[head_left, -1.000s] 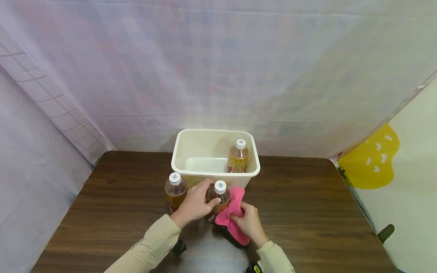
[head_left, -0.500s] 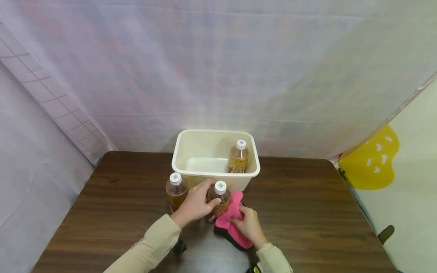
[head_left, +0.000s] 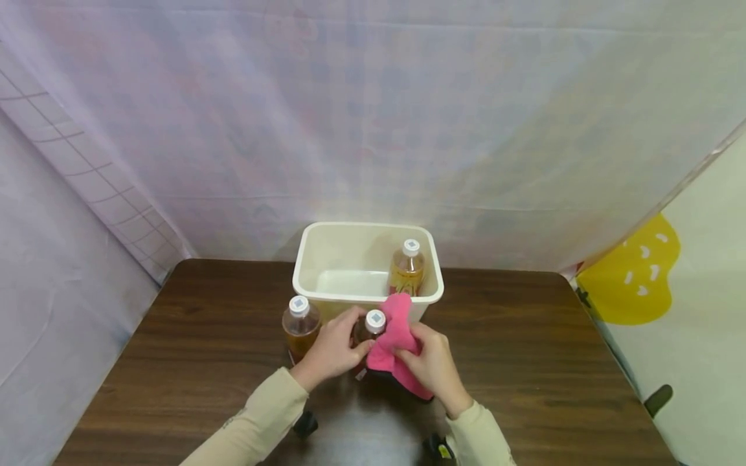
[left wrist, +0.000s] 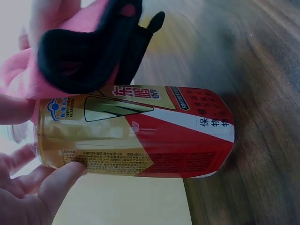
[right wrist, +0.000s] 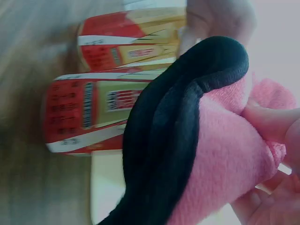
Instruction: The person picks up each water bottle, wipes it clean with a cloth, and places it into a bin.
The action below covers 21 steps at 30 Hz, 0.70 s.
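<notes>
My left hand (head_left: 335,349) grips the middle tea bottle (head_left: 373,327), which stands on the brown table (head_left: 175,362) in front of the cream bin (head_left: 326,288). The left wrist view shows that bottle's red and gold label (left wrist: 140,136) with my fingers (left wrist: 56,183) round it. My right hand (head_left: 428,359) holds a pink cloth with a black underside (head_left: 396,336) pressed against the bottle's right side. The right wrist view shows the cloth (right wrist: 187,140) bunched in front of two labelled bottles (right wrist: 89,112).
A second tea bottle (head_left: 300,323) stands just left of my left hand. A third bottle (head_left: 406,268) stands inside the bin at its right end. Pale fabric walls close in the table at the back and both sides.
My right hand has lifted the pink cloth up along the bottle's right side, near the cap. My left hand and all three bottles have stayed where they were.
</notes>
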### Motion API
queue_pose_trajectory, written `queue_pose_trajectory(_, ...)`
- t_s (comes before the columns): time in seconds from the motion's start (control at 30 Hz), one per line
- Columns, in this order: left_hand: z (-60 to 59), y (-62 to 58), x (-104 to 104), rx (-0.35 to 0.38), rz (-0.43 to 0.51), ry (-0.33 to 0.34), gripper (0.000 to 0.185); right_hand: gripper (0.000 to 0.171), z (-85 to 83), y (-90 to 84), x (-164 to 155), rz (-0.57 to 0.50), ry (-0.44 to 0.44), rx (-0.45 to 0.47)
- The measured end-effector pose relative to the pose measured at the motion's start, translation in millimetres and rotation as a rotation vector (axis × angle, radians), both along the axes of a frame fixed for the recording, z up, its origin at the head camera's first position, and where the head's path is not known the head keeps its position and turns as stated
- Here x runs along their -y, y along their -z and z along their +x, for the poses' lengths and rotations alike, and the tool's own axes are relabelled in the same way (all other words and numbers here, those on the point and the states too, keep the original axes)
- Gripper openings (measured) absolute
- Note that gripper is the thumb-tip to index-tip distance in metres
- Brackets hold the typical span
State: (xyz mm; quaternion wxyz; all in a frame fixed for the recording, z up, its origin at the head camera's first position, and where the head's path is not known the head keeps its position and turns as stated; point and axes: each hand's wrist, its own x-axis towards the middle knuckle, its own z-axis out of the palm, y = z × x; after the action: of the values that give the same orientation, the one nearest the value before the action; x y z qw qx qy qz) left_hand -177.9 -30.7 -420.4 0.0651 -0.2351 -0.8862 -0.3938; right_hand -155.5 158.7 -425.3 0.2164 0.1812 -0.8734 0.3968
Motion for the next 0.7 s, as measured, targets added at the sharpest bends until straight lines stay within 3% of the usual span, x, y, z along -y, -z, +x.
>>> queue_pose_trajectory(0.17,-1.2,1.5,0,0.001,-0.005,0.002,0.038,0.022,-1.6,-6.1,3,0.032,0.001,0.006)
queue_pose_trajectory(0.33,-0.9,1.1,0,0.002,-0.007,-0.006,0.037,0.020,0.5,-0.3,1,-0.014,0.018,0.101)
queue_pose_trajectory(0.7,-1.1,0.5,1,-0.006,-0.004,-0.006,0.039,0.017,3.5,50.8,0,-0.049,0.066,0.212)
